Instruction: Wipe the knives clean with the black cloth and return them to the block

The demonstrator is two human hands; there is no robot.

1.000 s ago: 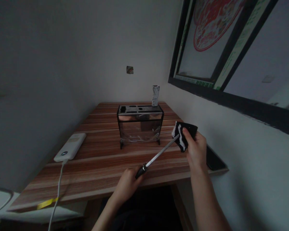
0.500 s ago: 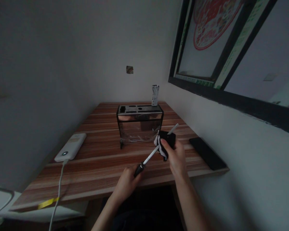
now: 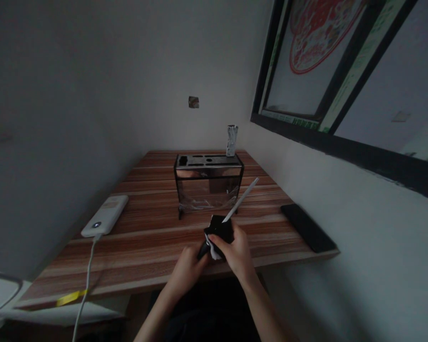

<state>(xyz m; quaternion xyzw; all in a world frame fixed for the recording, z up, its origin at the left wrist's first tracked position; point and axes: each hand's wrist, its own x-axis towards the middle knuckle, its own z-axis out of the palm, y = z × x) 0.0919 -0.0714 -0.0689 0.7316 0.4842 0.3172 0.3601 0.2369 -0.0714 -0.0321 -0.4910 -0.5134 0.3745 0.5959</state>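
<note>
Close to the table's front edge, my left hand [image 3: 187,267] is closed around the black handle of a slim metal rod [image 3: 241,198] that looks like a sharpening steel. The rod points up and to the right. My right hand [image 3: 237,249] grips a black-and-white cloth [image 3: 219,231] wrapped around the rod just above the handle, so that stretch is hidden. Both hands are nearly touching. Beyond them stands a knife block [image 3: 209,161] with a slotted top and a see-through front with crumpled clear film around its lower part.
A crumpled silvery-white packet [image 3: 231,140] stands upright at the block's right end. On the left lies a white power bank [image 3: 106,216] with a cable [image 3: 89,270] over the front edge, near yellow tape [image 3: 68,299]. A black phone-like slab [image 3: 308,228] lies at the right edge.
My right hand has slid the cloth down the rod, left and toward me, up against the handle. More of the rod's far end now shows. My left hand stays about where it was.
</note>
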